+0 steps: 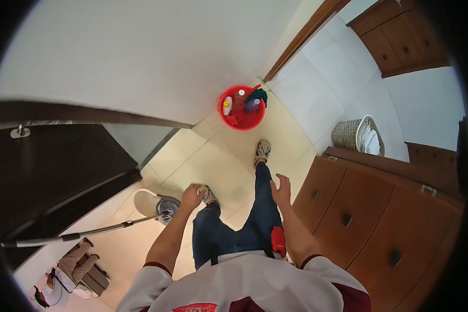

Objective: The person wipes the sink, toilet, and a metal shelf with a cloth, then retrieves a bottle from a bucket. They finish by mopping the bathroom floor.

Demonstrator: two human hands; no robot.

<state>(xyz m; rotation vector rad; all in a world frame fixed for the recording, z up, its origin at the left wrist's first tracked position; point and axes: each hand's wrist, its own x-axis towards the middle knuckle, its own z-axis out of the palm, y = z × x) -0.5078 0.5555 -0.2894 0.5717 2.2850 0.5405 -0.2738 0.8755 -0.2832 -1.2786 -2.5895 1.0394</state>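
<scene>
My left hand point(193, 196) hangs near my left knee, above the shoe, its fingers bent and partly hidden from view. Beyond my right thigh is my right hand point(281, 190), its fingers apart and nothing in them. Ahead on the tiled floor stands a red bucket point(241, 122) holding several bottles, a dark green cloth and a red item. Beside my left hand are a white mop bucket point(143, 200) with a grey spinner and a mop point(109, 226) whose pole leans to the left.
Brown drawers point(360, 218) stand close on the right. A grey basket point(347, 134) with white cloth is beyond them. A dark door point(52, 177) is at the left. A person point(62, 278) sits at the lower left beside a suitcase point(94, 281).
</scene>
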